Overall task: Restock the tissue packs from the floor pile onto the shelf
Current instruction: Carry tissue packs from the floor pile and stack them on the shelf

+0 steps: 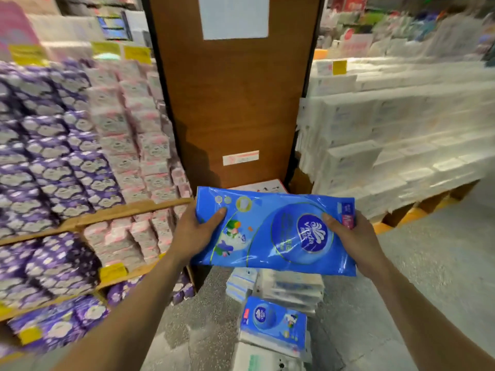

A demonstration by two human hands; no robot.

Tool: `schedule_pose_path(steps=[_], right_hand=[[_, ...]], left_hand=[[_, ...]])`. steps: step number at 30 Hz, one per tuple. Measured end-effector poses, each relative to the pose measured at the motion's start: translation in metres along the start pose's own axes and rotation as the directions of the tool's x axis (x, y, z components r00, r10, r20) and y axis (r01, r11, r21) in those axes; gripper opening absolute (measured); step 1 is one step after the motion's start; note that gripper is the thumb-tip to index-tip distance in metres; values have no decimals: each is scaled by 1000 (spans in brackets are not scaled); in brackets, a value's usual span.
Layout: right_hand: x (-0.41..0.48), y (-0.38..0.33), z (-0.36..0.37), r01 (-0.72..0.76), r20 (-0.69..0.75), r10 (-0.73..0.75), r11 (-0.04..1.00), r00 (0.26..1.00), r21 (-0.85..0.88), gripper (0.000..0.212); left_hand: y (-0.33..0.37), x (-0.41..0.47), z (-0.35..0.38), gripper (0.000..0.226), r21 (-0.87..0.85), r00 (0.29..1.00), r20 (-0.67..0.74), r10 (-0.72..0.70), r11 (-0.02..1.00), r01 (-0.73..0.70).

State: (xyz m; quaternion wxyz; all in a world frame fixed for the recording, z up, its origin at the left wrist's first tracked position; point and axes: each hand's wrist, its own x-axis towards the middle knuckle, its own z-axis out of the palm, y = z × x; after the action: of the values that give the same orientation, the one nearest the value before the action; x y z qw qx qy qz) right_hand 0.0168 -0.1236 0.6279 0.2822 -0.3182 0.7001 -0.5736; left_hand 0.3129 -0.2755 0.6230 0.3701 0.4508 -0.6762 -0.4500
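Shelf (128,210): standing at the far left, its boards carrying purple packs (48,162) and pink packs (128,145), and looking tightly filled.
Left hand (195,231): gripping the left end of the blue pack (273,234), thumb lying on top, fingers going underneath.
Blue pack: hanging flat between both hands, up off the floor, in front of the wooden panel (235,103), not yet on any shelf.
Floor pile (276,325): waiting right below the pack, more blue and white packs lying loosely stacked.
Right hand (351,236): clamping the right end, thumb pressing into the glossy wrap.
White stacks (388,145): sitting on the right, well apart from the hands.
Risk: the slick wrap could be sliding out from under a thumb as the pack is swinging left. Pushing it into crowded rows could be knocking neighbours off the board. A step forward could be catching the pile.
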Motion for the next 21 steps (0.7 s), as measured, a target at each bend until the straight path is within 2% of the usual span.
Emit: schedule_pose_path(steps=[2, 5, 9, 11, 15, 19, 21], right_hand=[[-19, -22, 7, 65, 88, -64, 998, 994, -5, 29], [-52, -46, 23, 162, 206, -157, 987, 966, -5, 16], [-93, -71, 73, 243, 349, -223, 970, 910, -14, 26], [-121, -80, 111, 231, 415, -213, 973, 885, 6, 27], [-202, -95, 197, 214, 586, -199, 976, 786, 44, 23], [-308, -112, 299, 189, 731, -214, 975, 648, 118, 56], [-369, -120, 353, 196, 802, -229, 970, 552, 143, 44]], left_hand=[[5, -37, -22, 25, -3, 993, -119, -10, 1000, 9], [13, -96, -58, 31, -12, 968, -247, -42, 999, 40], [13, -181, -118, 24, -20, 916, -393, -84, 996, 82], [9, -227, -154, 30, -4, 872, -479, -102, 993, 114], [-14, -328, -239, 38, 29, 735, -665, -132, 979, 202], [-33, -445, -333, 38, 49, 557, -822, -119, 960, 276], [-35, -510, -378, 45, 44, 463, -878, -121, 943, 330]])
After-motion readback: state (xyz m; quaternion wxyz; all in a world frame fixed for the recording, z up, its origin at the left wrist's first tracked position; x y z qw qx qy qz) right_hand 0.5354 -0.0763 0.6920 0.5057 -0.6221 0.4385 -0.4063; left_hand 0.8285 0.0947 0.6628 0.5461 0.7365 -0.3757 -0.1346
